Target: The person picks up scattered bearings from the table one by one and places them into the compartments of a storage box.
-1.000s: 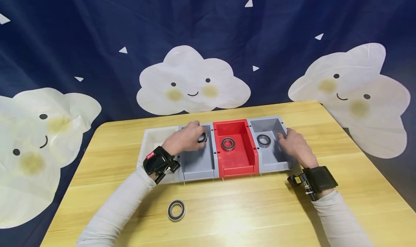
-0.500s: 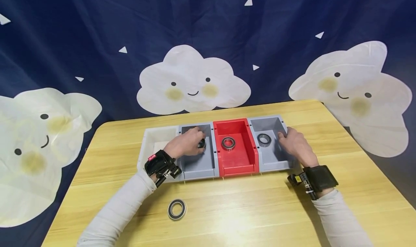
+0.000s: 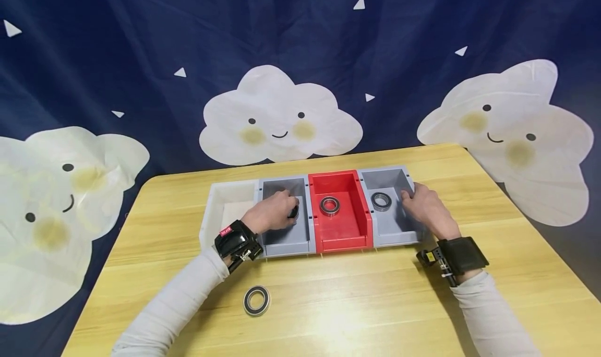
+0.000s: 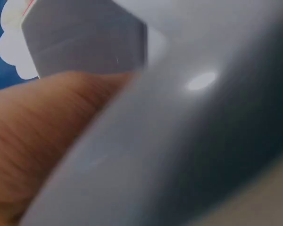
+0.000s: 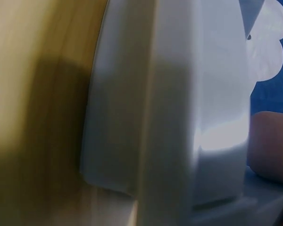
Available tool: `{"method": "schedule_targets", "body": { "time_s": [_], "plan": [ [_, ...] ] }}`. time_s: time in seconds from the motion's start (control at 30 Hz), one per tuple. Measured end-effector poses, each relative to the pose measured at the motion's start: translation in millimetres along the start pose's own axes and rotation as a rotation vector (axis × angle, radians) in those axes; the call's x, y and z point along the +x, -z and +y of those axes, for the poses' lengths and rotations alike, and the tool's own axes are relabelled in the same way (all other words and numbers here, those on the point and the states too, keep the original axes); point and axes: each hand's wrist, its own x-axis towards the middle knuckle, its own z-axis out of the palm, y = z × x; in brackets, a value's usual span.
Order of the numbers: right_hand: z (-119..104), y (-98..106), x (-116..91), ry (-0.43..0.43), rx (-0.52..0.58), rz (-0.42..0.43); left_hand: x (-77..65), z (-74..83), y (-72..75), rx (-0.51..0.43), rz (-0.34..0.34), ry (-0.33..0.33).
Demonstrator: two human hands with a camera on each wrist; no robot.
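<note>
In the head view, my left hand [image 3: 272,211] reaches down into the left grey bin [image 3: 287,248], its curled fingers holding a dark bearing [image 3: 294,211], mostly covered by the hand. My right hand [image 3: 428,211] grips the outer side wall of the right grey bin [image 3: 399,238]. Inside that bin lies another bearing [image 3: 382,209]. The left wrist view has my thumb [image 4: 47,122] beside a blurred grey bin wall; the held bearing cannot be seen there. In the right wrist view, a finger [image 5: 273,146] shows at the right edge, beside the pale bin wall [image 5: 170,117].
Between the grey bins stands a red bin [image 3: 341,245] with a bearing [image 3: 323,206] in it. A white bin [image 3: 206,226] closes the row at the left. One more bearing [image 3: 247,300] lies on the wooden table [image 3: 375,305], in front of the row. A cloud-patterned curtain [image 3: 300,33] hangs behind.
My left hand has moved slightly lower and toward the front in the left grey bin, with the bearing in its fingers. The right hand has stayed on its wall.
</note>
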Motion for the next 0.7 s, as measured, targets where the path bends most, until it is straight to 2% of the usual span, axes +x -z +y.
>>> {"method": "schedule_targets", "body": {
  "time_s": [0.23, 0.37, 0.47, 0.53, 0.6, 0.7],
  "plan": [
    [3.4, 1.9, 1.5, 0.039, 0.003, -0.017, -8.2, 2.8, 5.3, 0.027, 0.025, -0.006],
    [5.2, 3.0, 1.3, 0.043, 0.008, -0.030, -18.1, 1.6, 9.4, 0.034, 0.138, -0.066],
    [5.5, 3.6, 1.6, 0.055, 0.006, -0.035, -32.0, 1.9, 13.2, 0.041, 0.259, -0.115],
    [5.4, 4.2, 2.2, 0.064, 0.001, -0.036, -44.2, 4.0, 16.0, 0.041, 0.315, -0.124],
    [5.2, 4.3, 2.7, 0.067, -0.006, -0.038, -58.0, 7.5, 18.2, 0.038, 0.351, -0.123],
    [4.7, 4.3, 2.8, 0.061, -0.013, -0.041, -80.1, 13.6, 17.1, 0.036, 0.362, -0.114]
  ]
}}
